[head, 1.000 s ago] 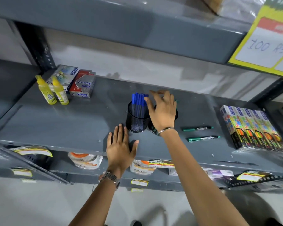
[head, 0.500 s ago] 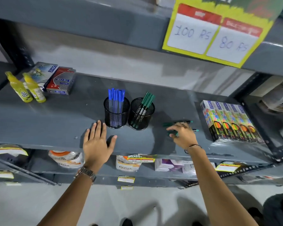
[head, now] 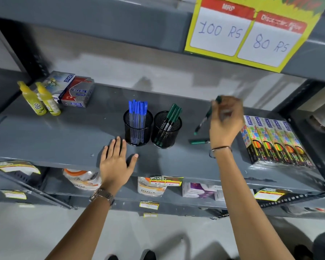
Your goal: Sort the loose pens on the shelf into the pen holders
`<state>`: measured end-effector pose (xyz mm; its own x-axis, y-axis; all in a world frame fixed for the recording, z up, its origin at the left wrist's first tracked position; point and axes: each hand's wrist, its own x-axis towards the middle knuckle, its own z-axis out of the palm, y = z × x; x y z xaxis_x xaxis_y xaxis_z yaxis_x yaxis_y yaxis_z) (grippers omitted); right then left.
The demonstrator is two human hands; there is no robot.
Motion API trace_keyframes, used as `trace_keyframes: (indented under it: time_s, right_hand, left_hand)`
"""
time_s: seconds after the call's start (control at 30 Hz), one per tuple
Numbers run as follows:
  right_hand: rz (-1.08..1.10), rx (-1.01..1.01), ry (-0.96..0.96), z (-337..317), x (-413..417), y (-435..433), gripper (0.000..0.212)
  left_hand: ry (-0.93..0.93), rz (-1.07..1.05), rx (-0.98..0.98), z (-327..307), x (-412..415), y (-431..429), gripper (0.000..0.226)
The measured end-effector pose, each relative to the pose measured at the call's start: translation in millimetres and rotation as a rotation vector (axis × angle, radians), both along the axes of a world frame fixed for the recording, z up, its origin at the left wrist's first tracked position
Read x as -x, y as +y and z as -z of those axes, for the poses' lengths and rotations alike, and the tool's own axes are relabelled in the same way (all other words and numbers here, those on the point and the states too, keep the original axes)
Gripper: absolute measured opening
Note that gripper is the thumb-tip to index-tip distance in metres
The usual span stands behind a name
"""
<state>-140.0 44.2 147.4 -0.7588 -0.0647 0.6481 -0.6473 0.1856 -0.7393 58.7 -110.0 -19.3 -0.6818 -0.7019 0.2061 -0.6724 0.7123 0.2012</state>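
Two black mesh pen holders stand side by side on the grey shelf (head: 64, 139). The left holder (head: 138, 130) is full of blue pens (head: 137, 109); the right holder (head: 167, 131) has green pens (head: 172, 115). My right hand (head: 225, 121) is raised above the shelf, right of the holders, shut on a green pen (head: 204, 119) that hangs tilted, blurred by motion. One more green pen (head: 199, 141) lies on the shelf beneath that hand. My left hand (head: 116, 162) rests flat on the shelf's front edge, fingers spread, just before the left holder.
Two yellow bottles (head: 39, 99) and stationery boxes (head: 74, 91) sit at the shelf's left. A row of colourful boxes (head: 274, 141) lies at the right. A yellow price sign (head: 250, 32) hangs from the shelf above. Packaged goods fill the lower shelf.
My right hand went from the green holder down to the loose pens at the right, closed on one and has lifted it off the shelf. The left hand stays flat.
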Motion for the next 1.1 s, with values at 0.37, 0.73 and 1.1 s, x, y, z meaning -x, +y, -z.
trace_keyframes:
  time_s: [0.37, 0.73, 1.1]
  right_hand:
    - [-0.106, -0.34, -0.184, 25.1, -5.0, -72.6, 0.014]
    - [0.112, -0.598, -0.108, 49.1, -10.0, -78.3, 0.023]
    - [0.149, -0.713, -0.233, 81.4, 32.1, 6.2, 0.025]
  left_hand:
    - [0.007, 0.004, -0.047, -2.4, 0.4, -0.7, 0.071]
    - [0.002, 0.004, -0.05, -3.4, -0.5, -1.7, 0.072]
    - [0.02, 0.005, -0.022, -1.2, 1.1, -0.7, 0.07]
